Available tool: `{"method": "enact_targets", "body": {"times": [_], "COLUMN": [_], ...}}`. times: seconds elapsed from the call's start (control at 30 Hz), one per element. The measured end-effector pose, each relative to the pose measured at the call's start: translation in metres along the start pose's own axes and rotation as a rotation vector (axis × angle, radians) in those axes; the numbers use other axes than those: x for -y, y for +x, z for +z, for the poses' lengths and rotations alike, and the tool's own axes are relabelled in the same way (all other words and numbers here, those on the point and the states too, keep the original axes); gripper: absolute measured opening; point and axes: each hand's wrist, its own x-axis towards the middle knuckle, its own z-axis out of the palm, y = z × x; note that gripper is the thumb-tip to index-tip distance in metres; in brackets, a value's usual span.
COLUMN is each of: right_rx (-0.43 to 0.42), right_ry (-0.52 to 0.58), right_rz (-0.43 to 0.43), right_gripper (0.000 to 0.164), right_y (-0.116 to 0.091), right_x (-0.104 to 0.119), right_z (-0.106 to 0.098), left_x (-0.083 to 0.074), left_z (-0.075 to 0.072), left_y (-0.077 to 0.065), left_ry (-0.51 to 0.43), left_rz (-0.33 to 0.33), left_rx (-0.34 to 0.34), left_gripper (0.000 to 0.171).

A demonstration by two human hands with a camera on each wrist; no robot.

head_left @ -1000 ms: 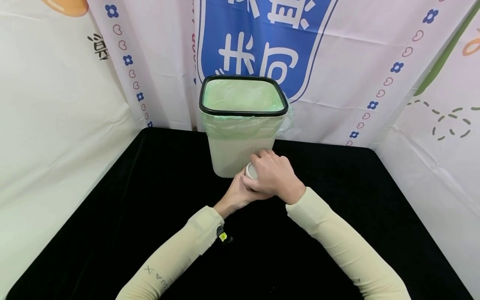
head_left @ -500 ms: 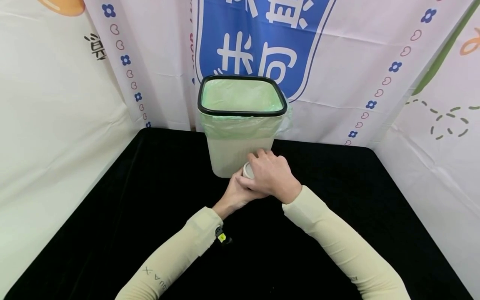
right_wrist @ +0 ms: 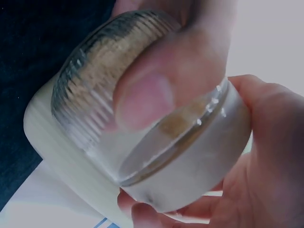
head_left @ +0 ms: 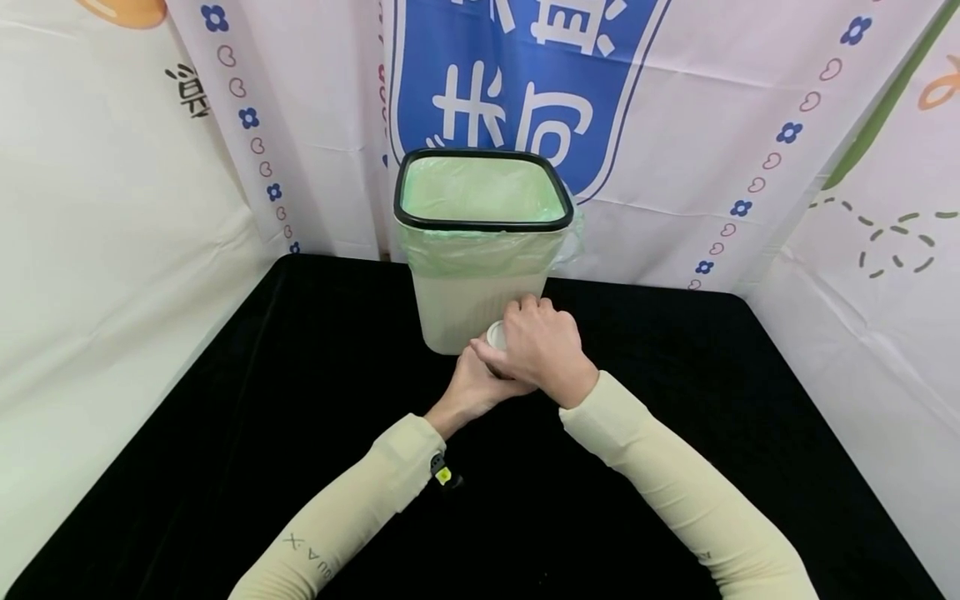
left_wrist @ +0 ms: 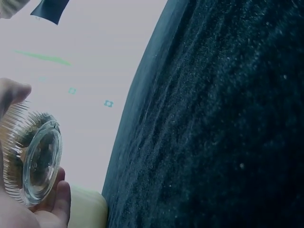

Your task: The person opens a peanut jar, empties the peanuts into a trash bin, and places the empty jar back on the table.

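Jar (right_wrist: 102, 61) of ribbed glass sits in the left hand (head_left: 477, 385), whose fingers and thumb wrap its body, while the right hand (head_left: 543, 346) grips the white lid (right_wrist: 199, 154) at its mouth, above the black tabletop (head_left: 315, 392), on the near side of the pale bin (head_left: 465, 304) with its green liner (head_left: 480, 254)

Cream sleeves (head_left: 667, 467), dark lettering (head_left: 311, 553); black cuff device (head_left: 437, 461) with yellow patch (head_left: 445, 476).

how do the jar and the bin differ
The jar is clear, ribbed and round, while the bin is pale with a black, rounded-rectangular rim. The jar is far smaller than the bin. The jar is held in the left hand; the bin stands on the black cloth. Both have rounded outlines.
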Motion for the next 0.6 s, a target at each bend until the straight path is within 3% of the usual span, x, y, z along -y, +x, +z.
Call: {"method": "enact_targets", "body": {"times": [0.3, 0.6], "right_rx": [-0.048, -0.036], "right_ry": [-0.012, 0.002], "right_rz": [-0.041, -0.064], "right_gripper": [0.055, 0.056], "right_y": [0.0005, 0.0008], "right_x": [0.0012, 0.0007], "right_z": [0.0029, 0.0031], "left_x": [-0.0027, -0.0037], "left_z": [-0.0038, -0.0053], "left_y": [-0.0003, -0.0030], "left_ry": [0.082, 0.068], "left_rz": [0.045, 0.055], "left_rx": [-0.026, -0.018], "left_gripper": [0.052, 0.054]}}
